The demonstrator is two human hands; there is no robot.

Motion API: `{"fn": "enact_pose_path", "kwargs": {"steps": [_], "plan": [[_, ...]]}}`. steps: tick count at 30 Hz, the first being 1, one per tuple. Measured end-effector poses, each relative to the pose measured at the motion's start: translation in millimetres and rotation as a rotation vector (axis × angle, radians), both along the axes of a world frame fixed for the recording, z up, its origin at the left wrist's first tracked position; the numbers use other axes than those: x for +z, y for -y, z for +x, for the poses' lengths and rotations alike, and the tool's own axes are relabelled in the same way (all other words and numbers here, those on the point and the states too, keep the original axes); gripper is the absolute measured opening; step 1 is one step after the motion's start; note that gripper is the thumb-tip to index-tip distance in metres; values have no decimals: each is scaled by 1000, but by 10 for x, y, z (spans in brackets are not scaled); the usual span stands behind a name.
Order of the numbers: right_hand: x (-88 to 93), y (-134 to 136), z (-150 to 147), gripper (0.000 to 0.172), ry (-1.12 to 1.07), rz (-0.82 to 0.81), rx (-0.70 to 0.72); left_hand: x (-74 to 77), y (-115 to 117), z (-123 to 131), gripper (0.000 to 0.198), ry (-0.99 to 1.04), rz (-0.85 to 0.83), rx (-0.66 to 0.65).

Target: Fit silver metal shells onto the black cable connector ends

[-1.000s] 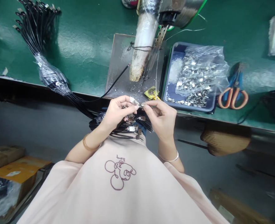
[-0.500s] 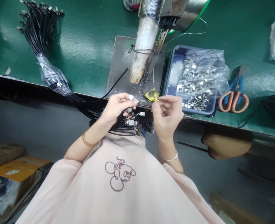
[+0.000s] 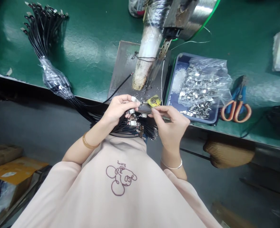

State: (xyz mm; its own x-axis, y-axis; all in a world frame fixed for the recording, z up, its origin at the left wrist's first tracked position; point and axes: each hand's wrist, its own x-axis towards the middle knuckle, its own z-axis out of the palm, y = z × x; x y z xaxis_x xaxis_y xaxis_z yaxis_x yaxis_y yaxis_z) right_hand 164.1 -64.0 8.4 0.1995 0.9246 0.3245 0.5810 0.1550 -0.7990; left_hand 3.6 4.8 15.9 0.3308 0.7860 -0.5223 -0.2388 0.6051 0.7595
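Note:
My left hand (image 3: 117, 110) is closed in a pinch, its fingertips on a small metal USB connector (image 3: 144, 102) that points right. White wrapping covers one fingertip. Just below it hangs a bunch of black cables (image 3: 125, 129), several with bare metal connectors (image 3: 133, 123). To the right, my right hand (image 3: 169, 123) pinches thumb against forefinger. A thin silvery solder wire (image 3: 163, 74) runs down into it from above. Beyond the fingertips, a crumpled yellow piece (image 3: 154, 100) lies at the front of the dark plate (image 3: 123, 57). The soldering iron's tip area (image 3: 149, 84) is above the plate.
A wrapped white tube (image 3: 146, 47) leans over the plate, beside a solder spool (image 3: 205, 14). At right stand a blue tray (image 3: 178, 109) of metal shells and orange-handled cutters (image 3: 237, 104). A plastic-wrapped cable bundle (image 3: 55, 77) crosses the left table edge.
My right hand has turned and its fingertips have moved slightly left and down. The solder wire now bows out to the right. My left hand has stayed nearly still; the view has shifted slightly.

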Motion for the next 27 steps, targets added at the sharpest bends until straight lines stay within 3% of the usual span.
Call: {"fn": "enact_pose_path", "kwargs": {"steps": [3,6,9,13,18,22,27], "plan": [[13,16,27,11,-49,8,-14,-1,-11,1,28,-11,9,-4],[20,61,58,17,-109,-30,76,4,-21,-2,27,-17,15,-15],[57,140,92,26,-280,30,120,15,-29,2,31,-12,10,-15],[132,235,132,18,-411,50,56,27,-36,17,32,7,-7,-2],[84,229,116,9,-332,-47,47,23,-40,21,31,9,-16,3],[-72,43,-8,5,-146,104,-16,21,-46,27,32,3,-4,-13],[-196,-207,-136,8,-3,239,54,36,-58,44,37,29,-10,21]]}}
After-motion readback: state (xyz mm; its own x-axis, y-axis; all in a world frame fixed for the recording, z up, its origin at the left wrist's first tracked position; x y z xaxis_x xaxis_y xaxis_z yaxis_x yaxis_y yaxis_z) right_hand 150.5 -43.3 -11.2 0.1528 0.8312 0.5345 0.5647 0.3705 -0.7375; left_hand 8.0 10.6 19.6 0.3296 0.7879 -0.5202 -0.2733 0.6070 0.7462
